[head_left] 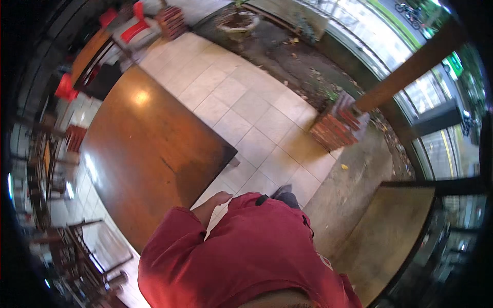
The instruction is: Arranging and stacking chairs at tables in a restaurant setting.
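Observation:
My left hand (221, 198) hangs low beside my hip, close to the near corner of a brown wooden table (154, 149). It is small and blurred here, and its fingers cannot be made out. Nothing shows in it. The red sleeve (172, 233) covers my upper left arm, and my red shirt (257, 251) fills the lower middle. My right hand is out of sight. One dark shoe (283, 191) shows beyond my shirt, on the pale floor tiles (262, 136).
A brick pillar base (336, 128) carries a wooden post (411, 69) at the right. Beyond the tiles lies a soil bed with a round planter (237, 24). Red chairs (134, 28) stand far left; a wooden chair (105, 244) is nearer. A low wall (390, 220) runs at the right.

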### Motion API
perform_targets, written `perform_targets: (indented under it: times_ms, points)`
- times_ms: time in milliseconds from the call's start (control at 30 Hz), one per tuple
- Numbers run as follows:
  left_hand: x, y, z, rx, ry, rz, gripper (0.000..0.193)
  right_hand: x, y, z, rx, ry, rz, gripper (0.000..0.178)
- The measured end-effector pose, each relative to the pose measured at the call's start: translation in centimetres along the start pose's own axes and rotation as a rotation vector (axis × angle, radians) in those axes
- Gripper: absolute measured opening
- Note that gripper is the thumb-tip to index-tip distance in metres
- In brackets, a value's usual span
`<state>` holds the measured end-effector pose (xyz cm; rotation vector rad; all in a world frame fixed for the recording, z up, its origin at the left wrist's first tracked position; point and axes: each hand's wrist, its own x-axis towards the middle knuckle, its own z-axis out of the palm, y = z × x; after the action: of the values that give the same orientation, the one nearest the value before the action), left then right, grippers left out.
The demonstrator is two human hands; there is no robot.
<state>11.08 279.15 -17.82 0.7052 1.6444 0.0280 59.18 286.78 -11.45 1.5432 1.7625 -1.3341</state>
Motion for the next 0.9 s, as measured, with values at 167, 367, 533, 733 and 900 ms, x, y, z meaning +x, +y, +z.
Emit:
perform_targets:
  times_ms: [167,367,533,733,900]
  points:
    - [-0.5,-4.5,5.6,-0.213,0.157,-0.286,0.071,7.2,-2.2,-9.5,-0.150,-0.103,-0.141,0.058]
    - [5.1,1.8,10.9,-0.265,0.240,-0.099,0.060,13.2,-4.0,-22.3,-0.289,-0.157,-0.251,0.059]
    - [9.5,11.5,14.1,-0.390,0.590,0.245,0.053,19.5,-10.4,-31.6,-0.401,-0.201,-0.375,0.059]
    - [0.8,21.8,7.2,-0.749,0.470,-0.038,0.054,28.7,-14.6,-40.2,-0.460,-0.203,-0.442,0.060]
    - [5.4,24.0,3.9,-0.918,0.536,-0.041,0.055,34.6,-21.3,-43.6,-0.504,-0.228,-0.481,0.061]
